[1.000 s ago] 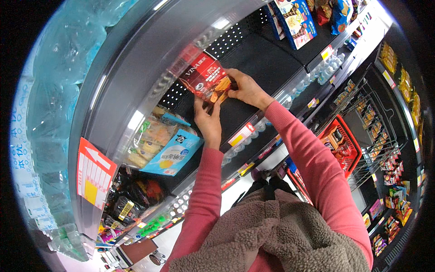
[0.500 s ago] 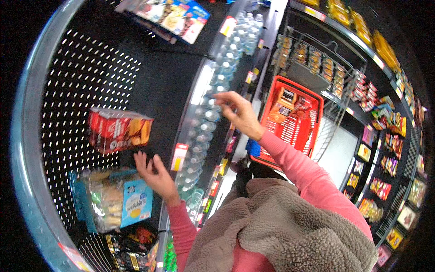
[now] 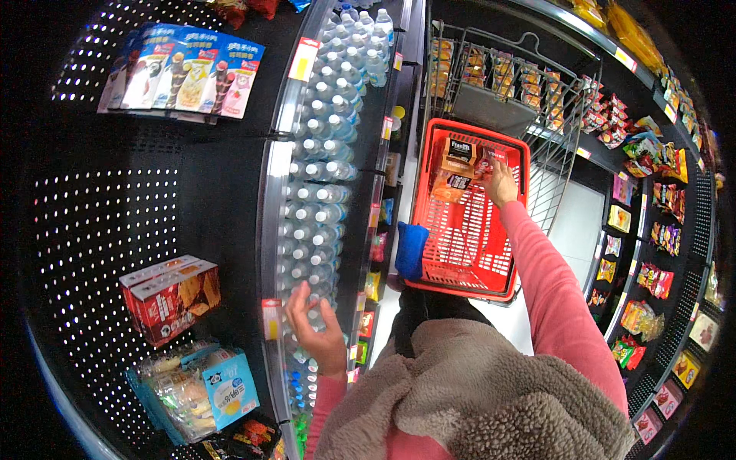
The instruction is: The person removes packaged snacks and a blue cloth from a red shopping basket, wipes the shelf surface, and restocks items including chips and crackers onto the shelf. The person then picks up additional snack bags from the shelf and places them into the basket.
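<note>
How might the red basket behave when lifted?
The red basket looks rigid, with moulded slatted walls. It's probably light, since only a few packs show inside. With those bunched at its far end, it may tip that way.

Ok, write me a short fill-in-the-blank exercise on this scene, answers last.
The right hand reaches into a shopping basket coloured ____.
The left hand, near the bottles, holds ____.
In the picture, the red boxes are to the ____ of the bottles.
Missing words: red; nothing; left.
</note>
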The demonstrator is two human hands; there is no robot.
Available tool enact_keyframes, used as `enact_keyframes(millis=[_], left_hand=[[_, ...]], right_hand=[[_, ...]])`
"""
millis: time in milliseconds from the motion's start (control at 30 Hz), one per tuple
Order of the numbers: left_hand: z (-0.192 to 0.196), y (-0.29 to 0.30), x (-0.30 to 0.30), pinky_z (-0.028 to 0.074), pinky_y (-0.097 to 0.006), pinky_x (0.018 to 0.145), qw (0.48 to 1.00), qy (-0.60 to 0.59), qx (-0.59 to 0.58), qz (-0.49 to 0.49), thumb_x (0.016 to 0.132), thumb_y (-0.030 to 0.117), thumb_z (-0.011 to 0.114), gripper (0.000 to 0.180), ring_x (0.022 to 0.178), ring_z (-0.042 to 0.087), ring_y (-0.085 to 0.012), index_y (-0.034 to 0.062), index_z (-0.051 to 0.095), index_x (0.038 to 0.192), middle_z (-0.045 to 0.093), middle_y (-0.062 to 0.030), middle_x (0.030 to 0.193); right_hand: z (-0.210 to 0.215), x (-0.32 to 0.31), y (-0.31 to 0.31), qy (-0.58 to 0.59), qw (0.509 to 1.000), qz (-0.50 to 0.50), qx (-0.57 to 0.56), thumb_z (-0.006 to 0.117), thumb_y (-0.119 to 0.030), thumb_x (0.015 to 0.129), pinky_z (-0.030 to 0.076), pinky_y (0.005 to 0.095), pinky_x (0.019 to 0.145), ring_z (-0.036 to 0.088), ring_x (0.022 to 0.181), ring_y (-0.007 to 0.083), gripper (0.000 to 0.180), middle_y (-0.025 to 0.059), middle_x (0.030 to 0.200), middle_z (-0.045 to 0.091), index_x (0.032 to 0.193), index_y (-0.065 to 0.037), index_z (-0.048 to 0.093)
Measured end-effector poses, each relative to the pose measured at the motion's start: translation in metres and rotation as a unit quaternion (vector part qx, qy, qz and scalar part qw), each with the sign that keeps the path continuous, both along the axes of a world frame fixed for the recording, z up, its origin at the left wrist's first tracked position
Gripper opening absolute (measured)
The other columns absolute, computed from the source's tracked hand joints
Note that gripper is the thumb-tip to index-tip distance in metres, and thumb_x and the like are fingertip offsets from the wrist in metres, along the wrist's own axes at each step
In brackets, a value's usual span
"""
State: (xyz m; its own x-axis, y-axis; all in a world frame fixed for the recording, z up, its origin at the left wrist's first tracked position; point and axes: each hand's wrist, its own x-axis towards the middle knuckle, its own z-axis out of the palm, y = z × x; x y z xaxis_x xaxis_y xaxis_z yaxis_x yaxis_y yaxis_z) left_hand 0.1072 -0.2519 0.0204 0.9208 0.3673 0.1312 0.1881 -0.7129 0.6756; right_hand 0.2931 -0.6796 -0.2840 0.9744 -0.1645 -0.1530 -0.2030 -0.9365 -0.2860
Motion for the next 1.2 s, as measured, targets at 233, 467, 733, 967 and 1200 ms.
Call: enact_keyframes(millis=[233, 467, 733, 967, 1200], left_hand=[[-0.017, -0.012, 0.004, 0.056, -0.035, 0.09, 0.997, 0.064, -0.037, -0.002, 0.097, -0.001, 0.064, 0.037, 0.124, 0.06, -0.0292, 0.0016, 0.063, 0.134, 0.059, -0.0177, 0.136], [-0.03, -0.02, 0.003, 0.055, -0.035, 0.089, 0.995, 0.094, -0.034, -0.006, 0.097, 0.0, 0.064, 0.036, 0.123, 0.061, -0.028, 0.0022, 0.064, 0.133, 0.061, -0.016, 0.133], [-0.032, -0.027, 0.01, 0.055, -0.035, 0.089, 0.993, 0.084, -0.083, -0.027, 0.095, -0.001, 0.066, 0.034, 0.116, 0.064, -0.0269, 0.0014, 0.065, 0.129, 0.063, -0.0152, 0.131], [-0.038, -0.037, 0.021, 0.054, -0.039, 0.095, 0.97, 0.13, -0.138, -0.151, 0.093, 0.007, 0.074, 0.045, 0.112, 0.066, -0.0304, 0.0018, 0.06, 0.136, 0.066, -0.0174, 0.124], [-0.025, -0.036, 0.018, 0.043, -0.044, 0.116, 0.948, 0.136, -0.102, -0.269, 0.088, 0.023, 0.081, 0.08, 0.137, 0.052, -0.0359, 0.0046, 0.043, 0.155, 0.054, -0.0181, 0.149]], right_hand=[[-0.025, 0.04, -0.022, 0.103, 0.99, 0.043, -0.087, 0.081, -0.022, 0.084, 0.055, 0.0438, 0.106, 0.049, 0.142, 0.0368, 0.09, 0.0156, 0.164, 0.04, 0.16, -0.013, 0.034], [-0.042, 0.039, -0.017, 0.179, 0.961, 0.066, -0.199, 0.065, -0.026, 0.098, 0.063, 0.0401, 0.088, 0.062, 0.12, 0.032, 0.044, 0.0133, 0.127, 0.062, 0.136, -0.006, 0.056], [0.024, -0.006, -0.025, 0.067, 0.989, 0.044, -0.122, 0.089, -0.048, 0.071, 0.06, 0.0435, 0.088, 0.066, 0.11, 0.0319, 0.068, 0.0152, 0.11, 0.071, 0.115, -0.001, 0.065], [0.165, -0.06, 0.002, 0.004, 0.998, 0.066, 0.012, 0.083, -0.03, 0.071, 0.057, 0.0475, 0.087, 0.067, 0.101, 0.0389, 0.051, 0.0159, 0.11, 0.067, 0.112, -0.004, 0.067], [0.303, -0.062, 0.081, 0.06, 0.937, 0.232, 0.253, 0.079, -0.013, 0.069, 0.053, 0.0441, 0.094, 0.065, 0.105, 0.0389, 0.055, 0.0189, 0.108, 0.062, 0.12, 0.001, 0.065]])
